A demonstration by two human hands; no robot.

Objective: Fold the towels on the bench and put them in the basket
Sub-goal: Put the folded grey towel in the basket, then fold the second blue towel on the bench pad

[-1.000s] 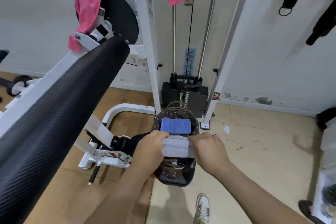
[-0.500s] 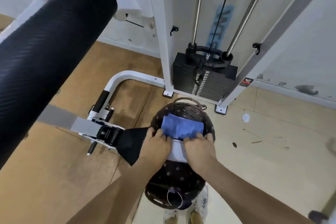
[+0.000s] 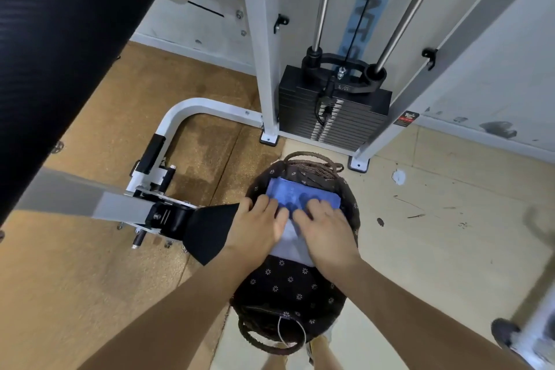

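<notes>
Left grip [image 3: 259, 224], right grip [image 3: 326, 233] on towel [image 3: 290, 245]

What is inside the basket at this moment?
A blue towel and a white towel, pressed by the left hand and right hand. Whatever lies beneath them is hidden.

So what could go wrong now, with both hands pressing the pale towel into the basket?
The pale folded towel may spring open once the left hand and right hand lift. Their fingertips reach the edge of the blue folded towel, so pulling back could rumple it in the dark woven basket.
</notes>
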